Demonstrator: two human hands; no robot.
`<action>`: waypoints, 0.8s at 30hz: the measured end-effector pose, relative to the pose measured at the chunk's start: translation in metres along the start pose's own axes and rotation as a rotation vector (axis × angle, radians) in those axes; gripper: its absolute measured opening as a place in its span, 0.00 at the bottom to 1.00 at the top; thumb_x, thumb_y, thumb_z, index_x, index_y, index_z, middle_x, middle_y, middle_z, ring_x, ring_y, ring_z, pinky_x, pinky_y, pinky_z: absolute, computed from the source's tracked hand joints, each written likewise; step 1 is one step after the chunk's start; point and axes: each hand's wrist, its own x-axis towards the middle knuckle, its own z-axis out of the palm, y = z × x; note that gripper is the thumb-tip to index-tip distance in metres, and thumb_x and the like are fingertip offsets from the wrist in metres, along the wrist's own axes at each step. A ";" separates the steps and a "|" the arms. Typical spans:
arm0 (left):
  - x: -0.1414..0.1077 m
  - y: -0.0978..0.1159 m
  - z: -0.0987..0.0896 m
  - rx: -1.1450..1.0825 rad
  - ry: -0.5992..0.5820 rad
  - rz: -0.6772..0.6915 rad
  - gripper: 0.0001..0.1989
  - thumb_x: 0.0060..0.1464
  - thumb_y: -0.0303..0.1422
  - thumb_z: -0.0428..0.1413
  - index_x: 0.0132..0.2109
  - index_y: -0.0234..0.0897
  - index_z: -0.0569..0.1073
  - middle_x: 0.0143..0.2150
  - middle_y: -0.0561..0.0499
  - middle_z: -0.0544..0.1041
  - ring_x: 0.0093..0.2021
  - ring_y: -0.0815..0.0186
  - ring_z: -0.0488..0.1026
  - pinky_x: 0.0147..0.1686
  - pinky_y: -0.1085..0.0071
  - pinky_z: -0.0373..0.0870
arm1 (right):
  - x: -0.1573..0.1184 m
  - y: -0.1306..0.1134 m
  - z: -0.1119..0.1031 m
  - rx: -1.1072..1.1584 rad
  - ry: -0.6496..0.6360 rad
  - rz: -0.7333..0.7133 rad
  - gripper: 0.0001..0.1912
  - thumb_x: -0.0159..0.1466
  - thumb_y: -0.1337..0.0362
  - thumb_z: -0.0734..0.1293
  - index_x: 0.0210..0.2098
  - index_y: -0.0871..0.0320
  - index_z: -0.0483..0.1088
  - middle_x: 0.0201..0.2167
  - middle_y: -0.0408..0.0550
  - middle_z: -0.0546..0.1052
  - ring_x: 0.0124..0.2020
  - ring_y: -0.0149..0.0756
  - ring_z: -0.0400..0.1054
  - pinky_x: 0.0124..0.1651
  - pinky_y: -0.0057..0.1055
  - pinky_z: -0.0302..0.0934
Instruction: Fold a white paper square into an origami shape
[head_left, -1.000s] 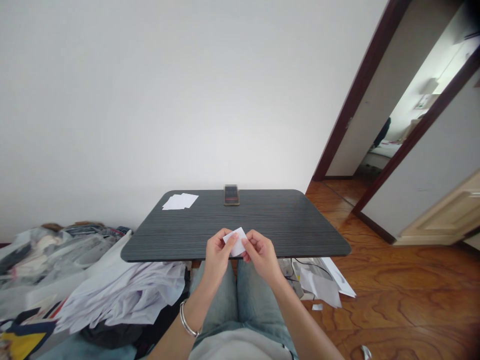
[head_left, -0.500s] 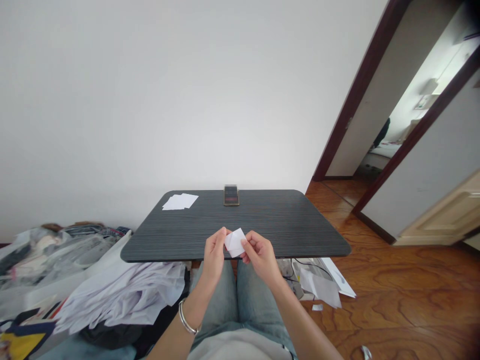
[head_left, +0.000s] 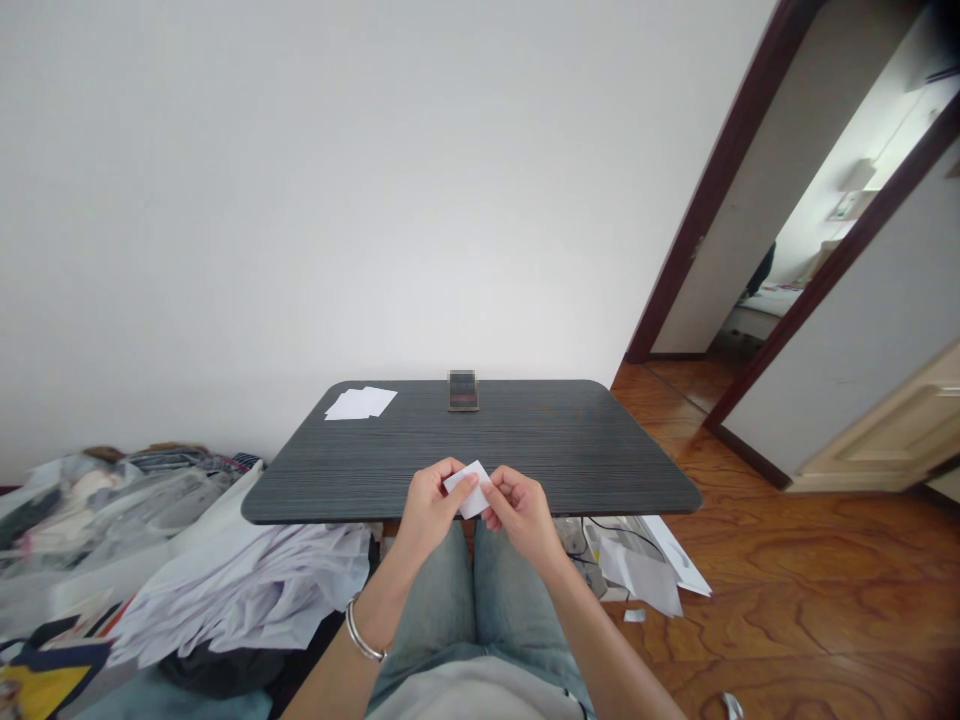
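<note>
A small piece of folded white paper [head_left: 471,489] is held between my hands, just above the near edge of the dark table [head_left: 525,440]. My left hand [head_left: 435,505] grips its left side, the thumb lying on top of the paper. On the right side, my right hand [head_left: 519,508] pinches the paper between thumb and curled fingers. Several loose white sheets [head_left: 360,403] lie overlapping at the table's far left corner.
A small dark device on a stand [head_left: 463,391] is at the table's back edge, by the wall. Clothes and plastic bags [head_left: 142,500] are heaped at the left. Below the table at the right are papers [head_left: 643,575] and cables. A doorway opens at the far right.
My left thumb has moved right, onto the paper's face, and the left fingers now wrap its left side. My right hand has barely moved.
</note>
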 end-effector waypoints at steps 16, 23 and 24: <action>-0.003 -0.008 0.005 -0.067 0.183 0.009 0.15 0.49 0.41 0.54 0.24 0.34 0.66 0.18 0.57 0.62 0.21 0.72 0.57 0.22 0.76 0.53 | 0.002 0.002 -0.010 0.066 -0.101 0.034 0.13 0.59 0.55 0.62 0.27 0.59 0.65 0.15 0.39 0.69 0.14 0.24 0.61 0.17 0.21 0.58; -0.003 -0.008 0.008 -0.076 0.188 0.021 0.15 0.50 0.41 0.53 0.24 0.34 0.66 0.19 0.57 0.63 0.22 0.72 0.57 0.23 0.76 0.54 | 0.004 0.006 -0.002 0.111 -0.059 0.050 0.15 0.57 0.53 0.64 0.26 0.58 0.63 0.15 0.39 0.69 0.13 0.24 0.60 0.15 0.20 0.56; -0.003 -0.008 0.009 -0.086 0.180 0.022 0.15 0.50 0.41 0.53 0.24 0.34 0.66 0.19 0.57 0.63 0.22 0.72 0.57 0.23 0.76 0.54 | 0.004 0.007 -0.001 0.111 -0.031 0.049 0.15 0.56 0.53 0.64 0.25 0.58 0.62 0.15 0.38 0.69 0.13 0.24 0.59 0.15 0.20 0.55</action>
